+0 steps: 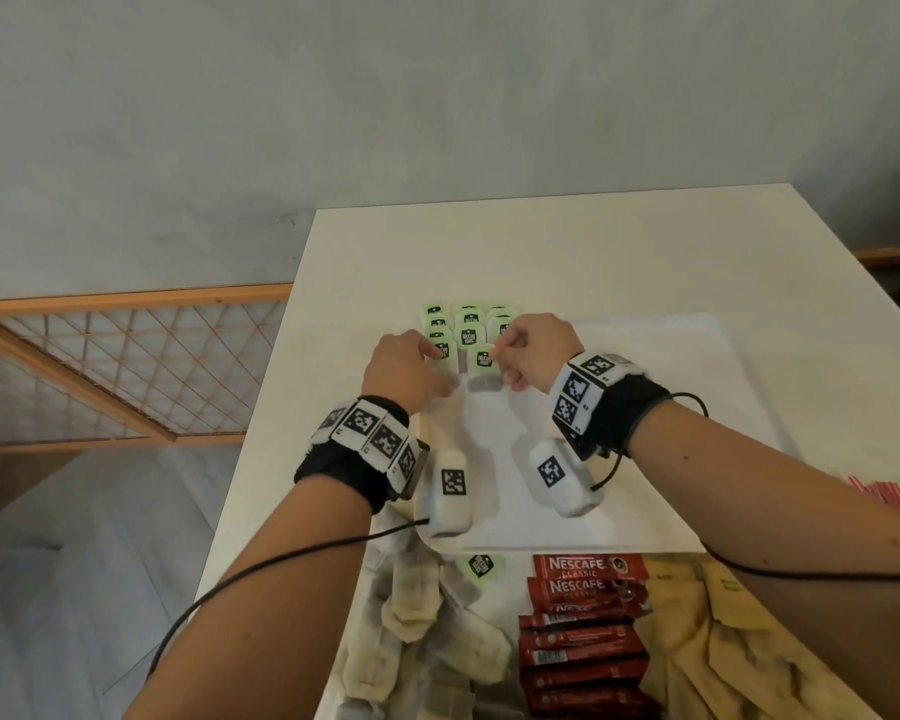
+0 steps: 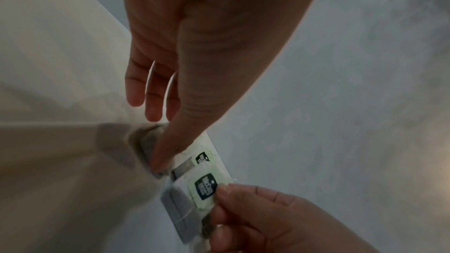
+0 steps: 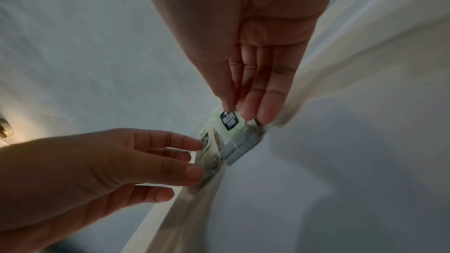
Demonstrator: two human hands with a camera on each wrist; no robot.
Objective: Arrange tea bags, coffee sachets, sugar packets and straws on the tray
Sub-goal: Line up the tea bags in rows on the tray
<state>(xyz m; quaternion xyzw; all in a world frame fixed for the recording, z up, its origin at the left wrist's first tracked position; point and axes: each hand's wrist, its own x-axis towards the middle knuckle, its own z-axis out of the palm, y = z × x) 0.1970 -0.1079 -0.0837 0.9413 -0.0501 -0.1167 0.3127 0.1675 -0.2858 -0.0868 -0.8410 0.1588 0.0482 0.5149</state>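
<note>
A white tray (image 1: 671, 407) lies on the white table. Several tea bags with green tags (image 1: 466, 322) stand in rows at its far left corner. My right hand (image 1: 497, 356) pinches the green tag (image 3: 228, 120) of one grey tea bag (image 3: 241, 141) and holds it at the near end of the rows. My left hand (image 1: 440, 366) is just to its left, fingers stretched out. The left hand's fingertips (image 3: 194, 159) touch the neighbouring tea bags (image 3: 207, 141), and its thumb (image 2: 158, 163) presses one down. The pinched tag (image 2: 204, 188) shows beside the right hand (image 2: 219, 195).
Near me, in front of the tray, lie loose tea bags (image 1: 427, 615), red Nescafe sachets (image 1: 583, 615) and brown sugar packets (image 1: 697, 615). Red-and-white straws (image 1: 879, 493) lie at the right edge. The table's left edge drops off beside a wooden lattice rail (image 1: 126, 356).
</note>
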